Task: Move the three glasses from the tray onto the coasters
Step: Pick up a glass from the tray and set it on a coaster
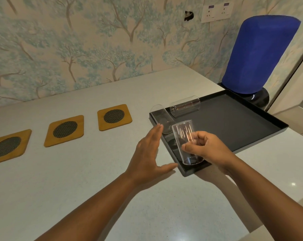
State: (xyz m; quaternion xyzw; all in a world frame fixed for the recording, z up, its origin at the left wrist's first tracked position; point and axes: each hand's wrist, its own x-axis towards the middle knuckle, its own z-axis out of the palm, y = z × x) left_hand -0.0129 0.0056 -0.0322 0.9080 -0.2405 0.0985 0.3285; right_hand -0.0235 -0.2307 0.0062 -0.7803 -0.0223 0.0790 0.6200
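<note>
Our right hand (205,147) is closed around the nearest glass (187,143), fingers wrapped about its lower half, and the glass tilts with its rim leaning away from us at the near left corner of the black tray (242,122). We cannot tell whether its base touches the tray floor. Our left hand (148,152) is spread flat and grasps nothing, hovering just beside the tray's left edge with the thumb near the corner. A second glass (162,119) stands by the far left corner of the tray, close to the fingertips of our left hand. A third glass (185,106) lies on its side along the tray's far edge. On the pale tabletop (95,180) to the left, three wooden coasters (65,130) with dark round centres sit in a row, all bare. A blue cylinder (258,54) rises behind the tray.
</note>
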